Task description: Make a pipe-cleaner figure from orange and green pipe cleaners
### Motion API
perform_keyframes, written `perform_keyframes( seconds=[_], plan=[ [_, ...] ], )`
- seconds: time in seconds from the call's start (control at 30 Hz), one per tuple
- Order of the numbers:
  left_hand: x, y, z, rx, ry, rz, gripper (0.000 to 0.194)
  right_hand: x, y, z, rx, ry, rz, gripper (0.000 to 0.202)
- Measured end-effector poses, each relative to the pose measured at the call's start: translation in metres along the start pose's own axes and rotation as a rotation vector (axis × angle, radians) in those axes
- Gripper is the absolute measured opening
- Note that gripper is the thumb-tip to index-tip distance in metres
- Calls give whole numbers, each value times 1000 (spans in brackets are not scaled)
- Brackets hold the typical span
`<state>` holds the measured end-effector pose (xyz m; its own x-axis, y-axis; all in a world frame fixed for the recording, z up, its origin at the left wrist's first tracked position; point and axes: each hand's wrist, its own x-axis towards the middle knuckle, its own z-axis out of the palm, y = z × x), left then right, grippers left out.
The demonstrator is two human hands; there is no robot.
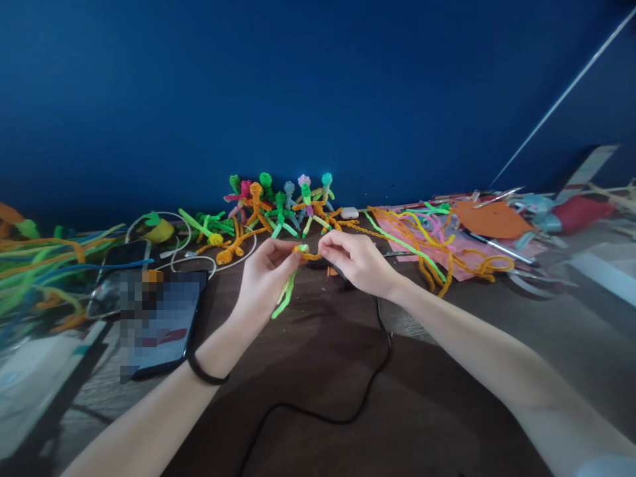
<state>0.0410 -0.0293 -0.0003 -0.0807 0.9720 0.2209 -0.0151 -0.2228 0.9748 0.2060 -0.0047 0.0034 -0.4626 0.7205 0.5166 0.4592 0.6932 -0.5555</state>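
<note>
Between my hands is a small pipe cleaner figure (303,249) in light green and orange, with bright green pipe cleaner ends (283,301) hanging below. My left hand (265,268) pinches the figure's body between thumb and fingers. On the other side my right hand (352,257) pinches the tip of an orange pipe cleaner (311,257) that runs out from the body. Part of the figure is hidden behind my left fingers. Just beyond, several finished-looking pipe cleaner figures (281,211) in green, orange, pink and blue stand along the wall.
Loose pipe cleaners lie in heaps at the left (44,265) and right (437,245). A phone with a lit screen (169,324) lies left of my forearm. A black cable (328,419) curves across the brown table (308,371). A white earbud case (349,212) sits near the blue wall (318,86).
</note>
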Motion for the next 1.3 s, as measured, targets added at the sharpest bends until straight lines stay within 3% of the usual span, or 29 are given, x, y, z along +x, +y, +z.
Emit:
perform_keyframes(
  seconds=[0.13,0.23,0.33,0.47,0.6,0.87,0.97,1.13,1.3],
  plan=[
    [-3,1,-2,219,-41,222,12,3,-1,-5,242,-150,212,18],
    [-3,-2,-3,268,-92,278,13,4,-1,-9,316,-202,272,18],
    [-1,-6,-3,198,-127,191,12,4,-2,-13,318,-237,294,20],
    [1,-9,-1,-65,-141,26,11,3,-2,-18,379,-278,280,18],
    [3,-7,0,-269,-173,-104,7,1,0,-17,434,-257,172,18],
    [4,-2,1,-352,-205,-239,8,-3,5,-14,-102,-40,-230,18],
    [2,1,2,-309,-194,-220,8,-3,3,-15,-35,-40,-142,18],
    [0,3,3,-283,-212,-203,7,-2,-1,-19,239,-157,90,19],
    [-1,3,3,-265,-228,-207,7,-1,-2,-22,335,-219,155,16]
  ],
)
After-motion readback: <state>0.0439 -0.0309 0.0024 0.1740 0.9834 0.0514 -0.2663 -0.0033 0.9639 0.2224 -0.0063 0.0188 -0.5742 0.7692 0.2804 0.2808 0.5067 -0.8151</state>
